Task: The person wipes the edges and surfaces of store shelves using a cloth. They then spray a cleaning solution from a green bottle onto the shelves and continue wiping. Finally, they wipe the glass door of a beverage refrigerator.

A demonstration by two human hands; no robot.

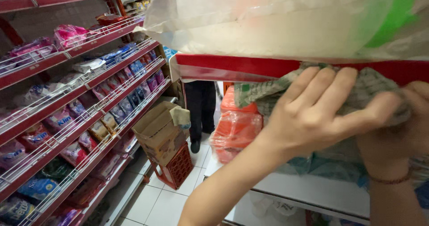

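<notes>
Wiping the red shelf edge with a cloth

The left hand (313,114) presses a greenish checked cloth (268,94) against the red shelf edge (232,67) at near right, fingers spread over it; the right hand (402,132) clenches its other end. Next, I judge, a sideways stroke under the clear plastic bag (277,16)

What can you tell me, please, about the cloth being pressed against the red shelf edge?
The cloth is a greenish-grey woven rag with a fine check pattern, crumpled and bunched. It lies pressed against the front edge of the red shelf, just under a clear plastic bag. The left hand spreads over it with fingers splayed, while the right hand clutches its right end. One corner hangs loose at the left.
</notes>
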